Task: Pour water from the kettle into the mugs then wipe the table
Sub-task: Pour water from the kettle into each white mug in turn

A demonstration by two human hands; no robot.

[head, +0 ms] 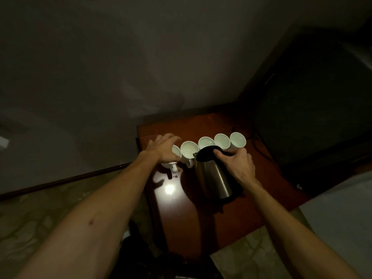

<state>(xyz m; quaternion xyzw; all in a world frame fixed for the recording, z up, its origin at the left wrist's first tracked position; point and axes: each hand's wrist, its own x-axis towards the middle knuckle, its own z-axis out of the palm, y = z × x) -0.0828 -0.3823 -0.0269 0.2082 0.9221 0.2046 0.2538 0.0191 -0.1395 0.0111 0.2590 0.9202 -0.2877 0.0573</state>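
We count five white mugs (189, 150) in a row on the wooden tabletop (231, 222) and one steel kettle (216, 178). Our left hand (163, 148) rests over the leftmost mug (174, 156), fingers (171, 137) loosely spread. Our right hand (240, 165) grips the kettle's black handle, tilting its spout toward the second mug.

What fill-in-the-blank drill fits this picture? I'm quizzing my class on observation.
1. A row of ___ white mugs stands on the table.
2. The right hand grips the ___ by its handle.
3. The left hand rests on the mug at the row's ___ end.

Answers: five; kettle; left
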